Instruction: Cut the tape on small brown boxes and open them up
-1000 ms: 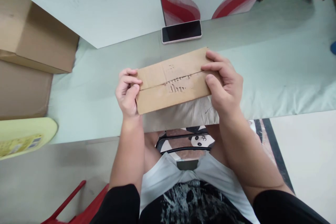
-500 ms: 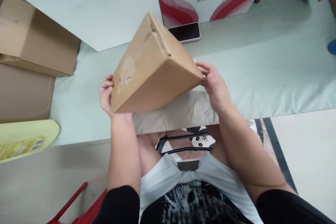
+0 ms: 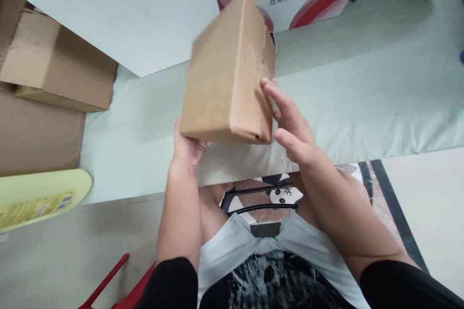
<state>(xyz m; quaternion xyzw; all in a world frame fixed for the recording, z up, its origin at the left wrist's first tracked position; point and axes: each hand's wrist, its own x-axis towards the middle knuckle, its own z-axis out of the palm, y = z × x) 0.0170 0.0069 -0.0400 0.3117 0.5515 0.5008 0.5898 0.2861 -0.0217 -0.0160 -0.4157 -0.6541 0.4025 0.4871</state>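
Observation:
A closed brown cardboard box [image 3: 213,82] is held up, tilted, above the front part of the cloth-covered table. Under its lower left corner, my left hand [image 3: 188,147] grips it, with some fingers hidden beneath. My right hand [image 3: 292,123] is at the box's right side, fingers apart, the fingertips at or close to the seam there; whether they press on it I cannot tell. The dark phone-like device behind the box is almost wholly hidden by it.
A pale green cloth [image 3: 362,96] covers the table. Behind stand a large white panel-like box [image 3: 126,14] and a red-and-white water carton [image 3: 311,5]. Brown cartons [image 3: 72,67] and a yellow-green container [image 3: 43,193] are at the left. A red chair part [image 3: 108,280] shows low left.
The box has been turned, bringing another side and its seam into view. My left hand has shifted right beneath it; my right hand has let go of the corner and opened.

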